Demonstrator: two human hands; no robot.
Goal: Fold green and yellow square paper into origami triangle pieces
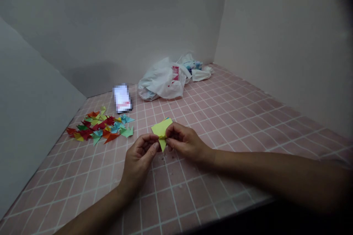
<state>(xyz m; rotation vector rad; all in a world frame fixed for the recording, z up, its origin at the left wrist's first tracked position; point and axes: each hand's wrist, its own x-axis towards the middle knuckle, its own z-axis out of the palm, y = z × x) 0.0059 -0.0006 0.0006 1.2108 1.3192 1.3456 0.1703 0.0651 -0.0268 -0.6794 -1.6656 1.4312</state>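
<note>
Both hands meet at a small piece of folded yellow origami paper, whose pointed end faces down toward me. My left hand pinches its left side between thumb and fingers. From the right, my right hand grips the other side the same way. Just beyond the fingertips shows a flat yellow paper surface, with slivers of blue and orange at its far edge. Whether it is joined to the held piece or lies under it, I cannot tell. The fingers cover part of the folds.
A pile of colourful folded paper figures lies to the left. Behind it a phone with a lit, blurred screen leans upright. White plastic bags sit at the back by the wall. A pink checked cloth covers the table.
</note>
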